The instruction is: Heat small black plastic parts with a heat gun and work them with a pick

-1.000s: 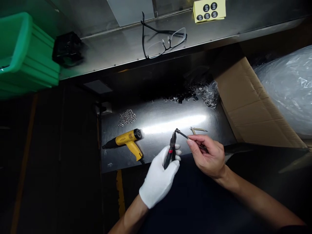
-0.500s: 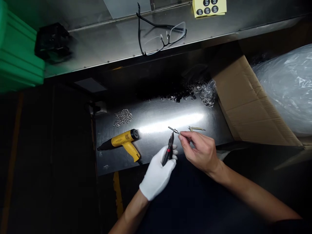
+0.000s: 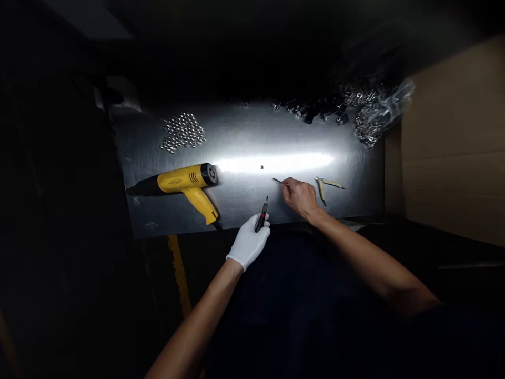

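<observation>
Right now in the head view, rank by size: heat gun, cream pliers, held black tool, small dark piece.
1. Heat gun
2. Cream pliers and black tool: too alike to rank, the tool partly hidden
3. Small dark piece

Left hand (image 3: pixel 251 241): white glove (image 3: pixel 243 251). Pliers (image 3: pixel 260 223): black, red band. Thin rod (image 3: pixel 276 180): dark grey. Heat gun (image 3: pixel 179 180): yellow, black nozzle and cap. Cutters (image 3: pixel 321 189): pale yellow handles. Table (image 3: pixel 244 195): silver-grey, bright white streak. Left parts cluster (image 3: pixel 183 132): silver. Back pile (image 3: pixel 359 97): silver and black. Cardboard (image 3: pixel 453 147): brown.
</observation>
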`<act>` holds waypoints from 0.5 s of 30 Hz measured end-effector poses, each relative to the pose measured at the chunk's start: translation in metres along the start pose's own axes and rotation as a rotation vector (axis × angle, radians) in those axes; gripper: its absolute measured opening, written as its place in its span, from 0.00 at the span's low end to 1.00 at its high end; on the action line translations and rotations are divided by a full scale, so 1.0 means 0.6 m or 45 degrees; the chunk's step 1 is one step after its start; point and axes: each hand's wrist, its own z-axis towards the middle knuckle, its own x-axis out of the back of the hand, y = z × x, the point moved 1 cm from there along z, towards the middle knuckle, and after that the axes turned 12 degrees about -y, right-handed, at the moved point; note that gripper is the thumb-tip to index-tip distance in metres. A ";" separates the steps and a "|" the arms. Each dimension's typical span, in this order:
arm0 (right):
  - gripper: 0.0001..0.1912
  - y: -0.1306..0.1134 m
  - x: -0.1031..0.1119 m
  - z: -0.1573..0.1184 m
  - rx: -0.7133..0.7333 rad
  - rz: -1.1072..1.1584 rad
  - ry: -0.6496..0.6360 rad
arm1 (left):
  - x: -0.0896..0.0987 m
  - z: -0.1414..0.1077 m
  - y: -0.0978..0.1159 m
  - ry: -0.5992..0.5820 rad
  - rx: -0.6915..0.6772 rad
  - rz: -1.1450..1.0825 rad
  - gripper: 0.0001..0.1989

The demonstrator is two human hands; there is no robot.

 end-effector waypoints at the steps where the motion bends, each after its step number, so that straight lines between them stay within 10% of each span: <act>1: 0.14 -0.005 0.003 0.001 0.001 -0.018 -0.009 | 0.005 0.001 -0.003 -0.007 -0.004 0.023 0.20; 15: 0.13 0.029 -0.034 0.048 0.101 0.316 0.219 | 0.090 0.114 0.079 0.540 0.169 1.661 0.26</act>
